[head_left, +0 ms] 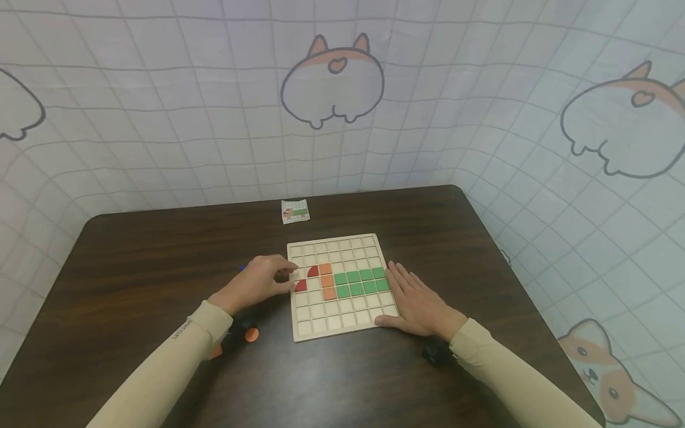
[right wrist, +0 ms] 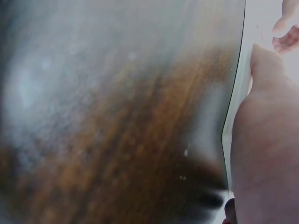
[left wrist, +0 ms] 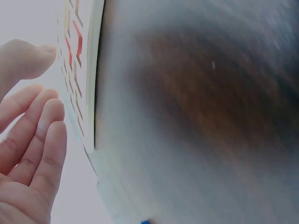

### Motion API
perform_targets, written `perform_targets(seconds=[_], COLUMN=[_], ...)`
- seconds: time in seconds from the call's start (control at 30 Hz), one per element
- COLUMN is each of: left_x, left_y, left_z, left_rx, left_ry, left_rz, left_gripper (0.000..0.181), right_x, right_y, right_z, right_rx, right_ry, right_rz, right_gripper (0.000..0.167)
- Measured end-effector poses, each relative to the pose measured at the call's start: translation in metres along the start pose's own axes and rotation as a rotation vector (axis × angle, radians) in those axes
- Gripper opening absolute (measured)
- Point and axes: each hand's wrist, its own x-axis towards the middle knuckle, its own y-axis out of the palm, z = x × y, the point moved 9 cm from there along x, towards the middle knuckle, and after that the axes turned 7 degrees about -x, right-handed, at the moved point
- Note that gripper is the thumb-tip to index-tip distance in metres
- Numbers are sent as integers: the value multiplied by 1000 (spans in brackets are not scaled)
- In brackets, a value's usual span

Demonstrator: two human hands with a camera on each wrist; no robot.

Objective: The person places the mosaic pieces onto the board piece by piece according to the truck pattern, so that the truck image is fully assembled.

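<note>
A square wooden grid board (head_left: 319, 326) lies on the dark table, holding green squares (head_left: 355, 277), orange squares (head_left: 328, 280) and red rounded pieces (head_left: 313, 271). The left hand (head_left: 260, 278) is at the board's left edge, thumb and fingers apart near the lower red piece (head_left: 301, 286); in the left wrist view the left hand (left wrist: 35, 135) shows nothing between thumb and fingers. Along the board's right edge, the right hand (head_left: 414, 300) lies flat with straight fingers. Its palm (right wrist: 266, 140) fills the right side of the right wrist view.
A small pattern card (head_left: 295, 211) lies behind the board. An orange disc (head_left: 251, 334) and another orange piece (head_left: 215, 352) are near the left forearm. A blue piece (head_left: 243, 267) shows behind the left hand. White grid-patterned cloth (head_left: 214, 107) surrounds the table (head_left: 134, 267).
</note>
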Motion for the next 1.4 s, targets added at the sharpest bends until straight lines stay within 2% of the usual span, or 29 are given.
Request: perform_targets(seconds=[0.2,0.6,1.0,1.2,1.4], left_x=[-6,-22,-38,-46,-56], left_y=[-10,-30,-35,-37,-43], left_z=[7,13,26,32,43], left_rx=[5,22,64,57,55], left_ry=[-36,-40,-72,-74,-102], left_rz=[-12,-48,-47,-49,-64], left_gripper=[41,40,41,42,43], right_x=[0,0,0,1,1], right_y=[1,0,-1,-1,0], right_z=[0,-1,1,2,1], right_rx=[-4,0,-19,-14,-15], right_ry=[6,1,4,0,1], right_rz=[13,-8,-7,-11,-12], right_gripper=[112,111,112,112,112])
